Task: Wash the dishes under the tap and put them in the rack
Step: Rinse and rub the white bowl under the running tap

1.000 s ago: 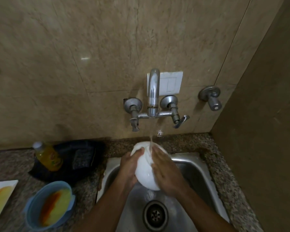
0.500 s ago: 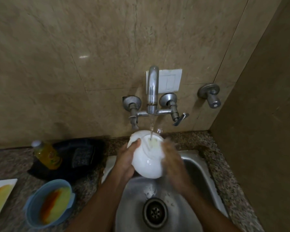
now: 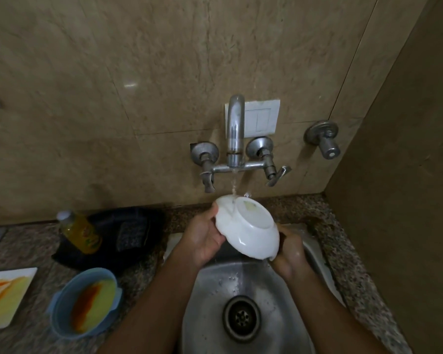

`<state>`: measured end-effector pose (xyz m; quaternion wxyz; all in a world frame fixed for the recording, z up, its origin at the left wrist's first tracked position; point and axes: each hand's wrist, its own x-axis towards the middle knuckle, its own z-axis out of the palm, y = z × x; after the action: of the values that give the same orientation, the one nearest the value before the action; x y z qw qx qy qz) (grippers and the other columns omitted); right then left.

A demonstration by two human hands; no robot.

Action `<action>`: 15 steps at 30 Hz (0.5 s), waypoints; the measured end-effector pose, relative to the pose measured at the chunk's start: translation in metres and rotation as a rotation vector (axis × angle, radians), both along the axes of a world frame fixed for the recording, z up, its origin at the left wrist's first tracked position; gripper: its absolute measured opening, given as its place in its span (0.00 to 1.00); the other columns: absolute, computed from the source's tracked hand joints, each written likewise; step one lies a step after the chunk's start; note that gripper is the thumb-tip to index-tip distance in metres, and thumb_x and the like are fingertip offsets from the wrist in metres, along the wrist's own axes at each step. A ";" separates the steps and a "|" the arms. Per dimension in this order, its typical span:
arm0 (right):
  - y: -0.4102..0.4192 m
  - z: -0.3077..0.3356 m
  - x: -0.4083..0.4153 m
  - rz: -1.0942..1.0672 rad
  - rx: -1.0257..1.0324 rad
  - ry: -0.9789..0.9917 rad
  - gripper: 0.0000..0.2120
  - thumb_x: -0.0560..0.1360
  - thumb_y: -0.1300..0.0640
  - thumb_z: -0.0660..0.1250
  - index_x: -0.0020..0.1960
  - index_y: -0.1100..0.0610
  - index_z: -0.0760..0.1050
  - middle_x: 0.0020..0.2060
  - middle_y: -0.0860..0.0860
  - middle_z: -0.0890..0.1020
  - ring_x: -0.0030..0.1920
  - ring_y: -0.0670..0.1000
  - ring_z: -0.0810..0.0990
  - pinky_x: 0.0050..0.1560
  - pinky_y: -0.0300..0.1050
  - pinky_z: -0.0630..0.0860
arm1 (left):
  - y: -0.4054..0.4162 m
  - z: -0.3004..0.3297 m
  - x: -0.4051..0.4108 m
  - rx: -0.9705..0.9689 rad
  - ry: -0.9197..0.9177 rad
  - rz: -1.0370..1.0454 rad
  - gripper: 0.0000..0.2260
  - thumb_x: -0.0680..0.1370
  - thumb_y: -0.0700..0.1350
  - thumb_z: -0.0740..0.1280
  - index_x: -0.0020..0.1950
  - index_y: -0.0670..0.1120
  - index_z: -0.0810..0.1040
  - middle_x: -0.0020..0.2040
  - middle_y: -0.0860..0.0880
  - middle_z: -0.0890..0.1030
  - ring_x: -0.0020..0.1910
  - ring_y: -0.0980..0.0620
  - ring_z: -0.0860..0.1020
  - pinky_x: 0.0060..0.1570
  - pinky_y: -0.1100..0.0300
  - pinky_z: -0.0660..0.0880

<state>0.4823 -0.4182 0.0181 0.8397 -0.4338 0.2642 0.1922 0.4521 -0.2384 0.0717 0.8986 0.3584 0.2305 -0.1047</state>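
A white bowl (image 3: 248, 229) is held upside down over the steel sink (image 3: 210, 290), its underside facing me. Water runs from the tap (image 3: 235, 131) onto the bowl's far edge. My left hand (image 3: 205, 237) grips the bowl's left rim. My right hand (image 3: 290, 249) holds its lower right rim, partly hidden behind the bowl. A dirty blue bowl (image 3: 85, 302) with yellow and orange residue stands on the counter at the left. Beside it, at the left edge, lies a dirty white plate (image 3: 5, 295).
A bottle of yellow liquid (image 3: 81, 232) leans on a dark cloth (image 3: 128, 233) behind the blue bowl. The drain (image 3: 241, 318) lies below the hands. A wall valve (image 3: 324, 137) sticks out at the right. A side wall closes off the right.
The bowl has been turned so its underside faces me and raised closer to the tap. My right hand moved from rubbing its surface to holding the lower right rim.
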 end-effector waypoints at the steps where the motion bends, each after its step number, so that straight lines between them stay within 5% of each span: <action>1: 0.001 0.001 0.000 0.001 0.060 0.008 0.20 0.80 0.63 0.57 0.70 0.67 0.70 0.58 0.68 0.79 0.50 0.61 0.80 0.54 0.58 0.77 | 0.004 0.000 -0.001 -0.004 0.005 0.025 0.17 0.82 0.45 0.60 0.67 0.36 0.74 0.60 0.38 0.82 0.59 0.41 0.81 0.58 0.45 0.77; 6: 0.006 0.009 0.009 -0.014 0.314 0.043 0.19 0.78 0.61 0.62 0.68 0.64 0.73 0.64 0.63 0.78 0.65 0.64 0.76 0.68 0.62 0.70 | 0.022 -0.001 0.002 -0.028 0.090 0.152 0.12 0.83 0.41 0.60 0.64 0.37 0.73 0.57 0.37 0.83 0.52 0.41 0.83 0.38 0.45 0.81; 10: 0.012 0.020 0.013 0.013 0.320 0.015 0.17 0.80 0.63 0.59 0.67 0.68 0.72 0.60 0.65 0.80 0.64 0.63 0.77 0.56 0.61 0.78 | 0.033 -0.009 0.005 -0.025 0.134 0.230 0.15 0.84 0.40 0.57 0.69 0.36 0.70 0.58 0.37 0.81 0.55 0.41 0.80 0.47 0.46 0.78; 15: 0.011 0.012 0.000 0.155 0.280 -0.127 0.21 0.80 0.66 0.59 0.73 0.65 0.66 0.67 0.65 0.75 0.69 0.65 0.72 0.69 0.66 0.67 | 0.044 -0.022 -0.009 0.065 0.273 0.165 0.11 0.82 0.37 0.58 0.59 0.36 0.78 0.54 0.36 0.83 0.52 0.39 0.81 0.44 0.41 0.78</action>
<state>0.4828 -0.4073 0.0302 0.8896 -0.3429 0.1468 0.2637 0.4429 -0.1945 0.0500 0.8523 0.3495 0.3826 -0.0707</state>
